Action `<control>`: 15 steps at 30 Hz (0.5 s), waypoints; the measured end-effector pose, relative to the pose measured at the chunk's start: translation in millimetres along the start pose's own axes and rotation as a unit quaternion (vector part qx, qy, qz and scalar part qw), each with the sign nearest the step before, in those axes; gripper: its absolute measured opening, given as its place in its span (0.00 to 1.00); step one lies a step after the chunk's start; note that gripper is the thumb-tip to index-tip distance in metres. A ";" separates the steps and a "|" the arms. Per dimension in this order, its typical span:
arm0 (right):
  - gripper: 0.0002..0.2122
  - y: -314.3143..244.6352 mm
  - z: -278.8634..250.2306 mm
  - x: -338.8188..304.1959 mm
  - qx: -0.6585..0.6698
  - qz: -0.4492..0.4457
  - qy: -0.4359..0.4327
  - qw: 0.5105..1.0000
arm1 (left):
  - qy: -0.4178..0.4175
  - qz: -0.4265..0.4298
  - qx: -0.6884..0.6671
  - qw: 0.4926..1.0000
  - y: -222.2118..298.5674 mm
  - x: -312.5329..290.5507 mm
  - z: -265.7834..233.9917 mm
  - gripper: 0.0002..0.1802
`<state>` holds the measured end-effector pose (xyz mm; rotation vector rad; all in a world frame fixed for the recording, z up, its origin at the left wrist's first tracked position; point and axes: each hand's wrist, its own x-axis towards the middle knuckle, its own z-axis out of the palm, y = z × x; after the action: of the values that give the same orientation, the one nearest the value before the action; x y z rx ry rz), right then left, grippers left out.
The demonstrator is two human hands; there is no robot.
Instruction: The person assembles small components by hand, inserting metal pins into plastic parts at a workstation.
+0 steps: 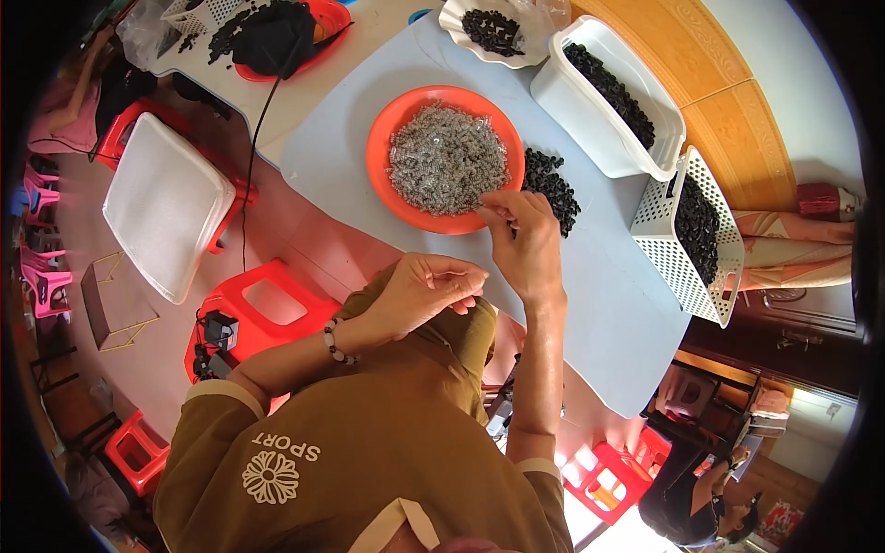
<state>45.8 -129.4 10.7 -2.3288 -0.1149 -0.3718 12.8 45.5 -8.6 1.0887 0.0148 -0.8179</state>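
Observation:
A red-orange round basin on the table is heaped with small shiny grey pieces, too fine to name. My right hand is at the basin's near right rim, thumb and forefinger pinched together beside the heap. Whatever lies between those fingertips is too small to make out. In front of my body, below the basin, my left hand is closed with its fingers curled and the thumb against them; anything inside is hidden. Just right of the basin, loose small black parts lie in a pile on the tabletop.
On the blue-grey table stand a white tub and a perforated white basket, both with black parts. A fluted white dish sits at the back. A black cable hangs at left above a red stool.

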 end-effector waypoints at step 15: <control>0.04 5.2 25.6 46.2 -0.028 -0.004 0.014 1.000 | 0.034 0.068 0.034 0.997 10.3 -1.4 -9.0 0.11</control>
<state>96.8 -116.3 3.9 -2.3775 -0.1025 -0.4173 21.3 55.5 -4.5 1.1682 -0.0286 -0.6629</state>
